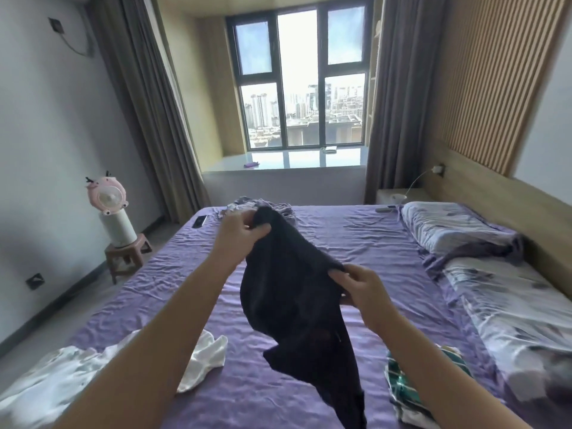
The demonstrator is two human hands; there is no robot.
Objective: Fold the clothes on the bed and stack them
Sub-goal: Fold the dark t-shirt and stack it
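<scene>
Your left hand (244, 233) and right hand (360, 287) each pinch an edge of the dark garment (294, 292), which hangs between them above the purple bed (356, 243), so draw them apart until the cloth spreads flat before lowering it.

From here I can read no words, labels, brand names or numbers on anything: the print is too blurred or small.
</scene>
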